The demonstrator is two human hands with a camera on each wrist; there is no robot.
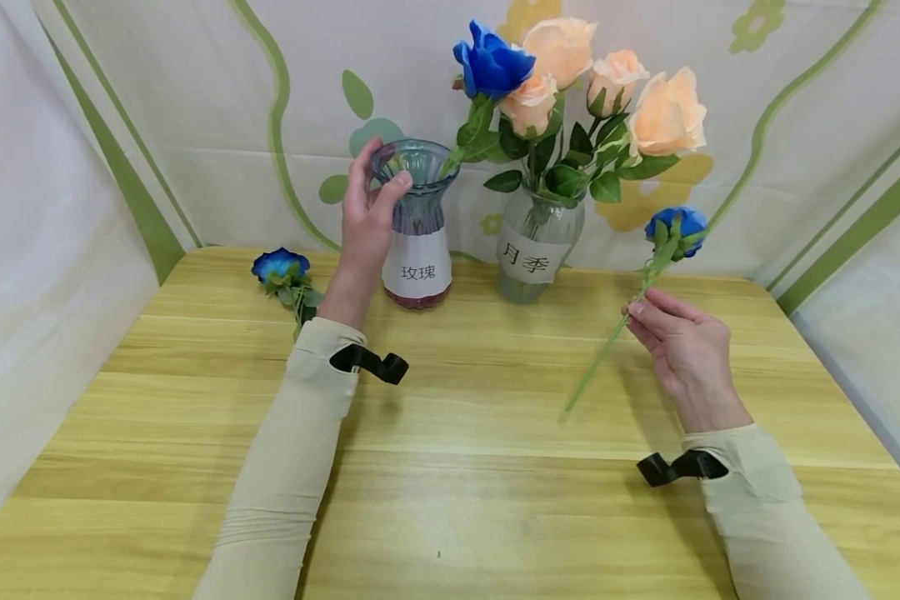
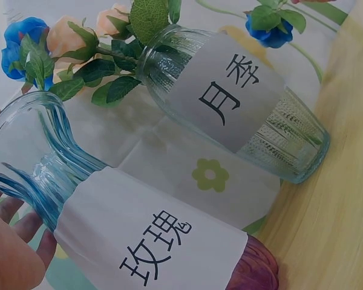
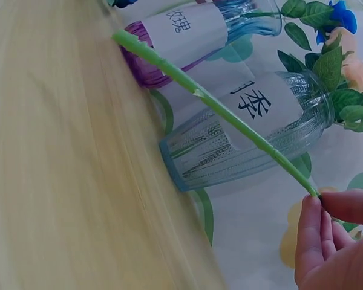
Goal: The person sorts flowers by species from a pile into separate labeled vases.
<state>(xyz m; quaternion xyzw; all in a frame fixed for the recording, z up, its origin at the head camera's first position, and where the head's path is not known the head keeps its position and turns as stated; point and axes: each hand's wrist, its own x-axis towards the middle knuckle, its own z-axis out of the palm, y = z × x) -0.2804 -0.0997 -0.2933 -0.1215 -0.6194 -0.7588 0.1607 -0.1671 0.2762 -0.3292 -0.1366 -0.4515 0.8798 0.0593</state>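
Observation:
My left hand (image 1: 370,204) grips the neck of a blue-and-purple glass vase (image 1: 420,212), thumb at the rim and fingers around the far side. This vase stands upright and bears a white label (image 2: 157,241). A blue artificial rose (image 1: 491,62) leans out of it to the right. On the right, my right hand (image 1: 682,342) pinches the green stem (image 3: 230,115) of another blue artificial rose (image 1: 675,231) between thumb and fingertips. The bloom points up and away, while the bare stem end slants down to the left above the table.
A clear glass vase (image 1: 542,225) with a white label holds several peach roses (image 1: 667,112), right of the blue-and-purple one. Another blue rose (image 1: 281,267) lies on the wooden table (image 1: 495,500) at the left, partly behind my forearm. A patterned cloth (image 1: 217,167) hangs behind.

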